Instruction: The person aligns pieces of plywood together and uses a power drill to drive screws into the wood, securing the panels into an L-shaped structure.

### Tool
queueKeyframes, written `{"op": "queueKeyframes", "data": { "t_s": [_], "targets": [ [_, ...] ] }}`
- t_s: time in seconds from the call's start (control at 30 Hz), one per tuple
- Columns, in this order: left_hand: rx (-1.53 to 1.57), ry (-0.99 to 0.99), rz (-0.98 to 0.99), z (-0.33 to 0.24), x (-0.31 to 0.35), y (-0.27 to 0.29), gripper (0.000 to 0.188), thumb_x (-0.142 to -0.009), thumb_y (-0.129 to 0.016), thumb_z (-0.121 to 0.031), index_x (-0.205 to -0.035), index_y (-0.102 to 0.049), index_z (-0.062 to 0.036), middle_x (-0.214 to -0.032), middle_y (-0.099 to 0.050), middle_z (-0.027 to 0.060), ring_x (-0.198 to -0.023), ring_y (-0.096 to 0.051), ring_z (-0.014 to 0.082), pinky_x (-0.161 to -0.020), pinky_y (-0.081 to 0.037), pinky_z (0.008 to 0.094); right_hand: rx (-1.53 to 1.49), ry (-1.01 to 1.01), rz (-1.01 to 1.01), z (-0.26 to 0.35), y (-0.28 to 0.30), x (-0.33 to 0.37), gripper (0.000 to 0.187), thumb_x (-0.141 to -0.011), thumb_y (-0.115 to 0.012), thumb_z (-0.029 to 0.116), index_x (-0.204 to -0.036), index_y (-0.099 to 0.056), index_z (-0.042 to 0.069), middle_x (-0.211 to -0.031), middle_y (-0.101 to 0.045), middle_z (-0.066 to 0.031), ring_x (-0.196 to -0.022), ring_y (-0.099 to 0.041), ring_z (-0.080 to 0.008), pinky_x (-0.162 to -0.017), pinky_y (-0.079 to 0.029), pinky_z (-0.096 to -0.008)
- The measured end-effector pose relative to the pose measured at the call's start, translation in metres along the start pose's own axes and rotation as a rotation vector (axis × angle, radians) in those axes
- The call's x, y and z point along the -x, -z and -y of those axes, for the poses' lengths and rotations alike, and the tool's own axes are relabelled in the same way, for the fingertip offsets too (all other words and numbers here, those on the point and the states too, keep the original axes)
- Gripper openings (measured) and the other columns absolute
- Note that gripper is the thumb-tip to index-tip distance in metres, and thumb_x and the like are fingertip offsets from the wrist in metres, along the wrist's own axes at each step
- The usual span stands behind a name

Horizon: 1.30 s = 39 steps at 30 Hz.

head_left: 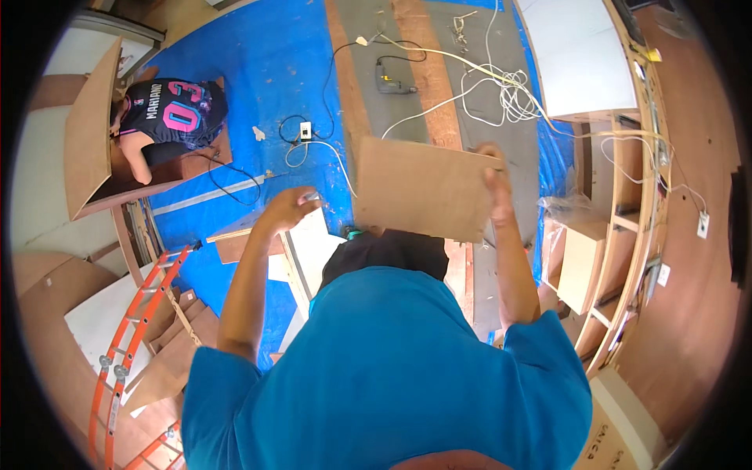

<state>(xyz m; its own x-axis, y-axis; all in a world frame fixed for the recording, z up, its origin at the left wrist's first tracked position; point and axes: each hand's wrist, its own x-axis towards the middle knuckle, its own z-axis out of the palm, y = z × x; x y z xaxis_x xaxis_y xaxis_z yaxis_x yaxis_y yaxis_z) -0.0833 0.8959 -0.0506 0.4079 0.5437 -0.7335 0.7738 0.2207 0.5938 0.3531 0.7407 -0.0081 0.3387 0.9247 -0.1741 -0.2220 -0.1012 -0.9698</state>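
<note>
A flat rectangular brown wooden board [423, 188] is held up in front of my body, slightly tilted. My right hand [497, 184] is closed on its right edge, thumb on the near face. Away from the board, to its left, my left hand [290, 210] has its fingers curled together. A small pale, shiny bit shows at those fingertips, too small to name. Below my left hand stands a white panel with a wooden edge [307, 243], close to my legs.
A co-worker [176, 113] in a dark jersey bends into a wooden cabinet box [94, 133] at far left. A yellow-black power drill [392, 80], a coiled white cord [513, 98] and a power outlet box [305, 131] lie ahead. An orange ladder [129, 329] is at left; wooden cabinet frames [627, 211] line the right.
</note>
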Motion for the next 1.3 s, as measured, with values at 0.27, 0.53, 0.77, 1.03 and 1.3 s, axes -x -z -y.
{"op": "queueKeyframes", "data": {
  "t_s": [0.27, 0.53, 0.77, 1.03, 1.3],
  "targets": [
    [-0.645, 0.001, 0.316, -0.053, -0.189, -0.076, 0.061, -0.094, -0.070, -0.041, -0.144, -0.057, -0.0078, -0.132, -0.067, 0.0219, -0.124, -0.062, 0.0406, -0.104, -0.049, 0.0489, -0.003, 0.128, -0.198, -0.008, 0.157, -0.103, 0.068, -0.079, -0.079, 0.062, -0.110, -0.053, 0.007, -0.110, -0.048, -0.0028, -0.104, -0.047, -0.0171, -0.096, -0.039, -0.0344],
    [-0.602, -0.002, 0.175, -0.101, -0.409, -0.082, 0.060, -0.090, -0.074, -0.028, -0.140, -0.057, -0.0007, -0.130, -0.064, 0.0308, -0.125, -0.060, 0.0444, -0.105, -0.048, 0.0499, -0.056, 0.041, -0.231, -0.112, 0.238, -0.210, 0.068, -0.080, -0.079, 0.060, -0.113, -0.053, 0.006, -0.112, -0.050, -0.0044, -0.105, -0.049, -0.0176, -0.094, -0.042, -0.0345],
    [-0.865, -0.218, 0.050, -0.053, -0.628, -0.091, 0.069, -0.083, -0.075, -0.012, -0.146, -0.049, -0.0023, -0.132, -0.061, 0.0249, -0.118, -0.062, 0.0422, -0.099, -0.052, 0.0493, -0.221, -0.022, -0.336, -0.278, 0.281, -0.313, 0.071, -0.083, -0.078, 0.056, -0.125, -0.050, 0.005, -0.117, -0.054, -0.0059, -0.109, -0.055, -0.0182, -0.096, -0.046, -0.0347],
    [-1.269, -0.617, -0.080, 0.016, -0.868, -0.108, 0.068, -0.089, -0.056, -0.001, -0.155, -0.042, -0.0128, -0.144, -0.053, 0.0219, -0.133, -0.053, 0.0386, -0.112, -0.043, 0.0504, -0.510, -0.051, -0.370, -0.511, 0.328, -0.423, 0.059, -0.100, -0.058, 0.043, -0.140, -0.050, 0.001, -0.137, -0.060, -0.0161, -0.125, -0.061, -0.0291, -0.104, -0.051, -0.0469],
    [-1.464, -1.029, -0.081, 0.054, -0.970, -0.095, 0.071, -0.095, -0.049, -0.006, -0.162, -0.031, -0.0212, -0.133, -0.058, 0.0132, -0.137, -0.048, 0.0356, -0.125, -0.023, 0.0543, -0.402, -0.007, -0.382, -0.593, 0.336, -0.489, 0.056, -0.102, -0.055, 0.044, -0.132, -0.058, -0.003, -0.127, -0.065, -0.0142, -0.113, -0.066, -0.0245, -0.096, -0.054, -0.0370]
  ]
}}
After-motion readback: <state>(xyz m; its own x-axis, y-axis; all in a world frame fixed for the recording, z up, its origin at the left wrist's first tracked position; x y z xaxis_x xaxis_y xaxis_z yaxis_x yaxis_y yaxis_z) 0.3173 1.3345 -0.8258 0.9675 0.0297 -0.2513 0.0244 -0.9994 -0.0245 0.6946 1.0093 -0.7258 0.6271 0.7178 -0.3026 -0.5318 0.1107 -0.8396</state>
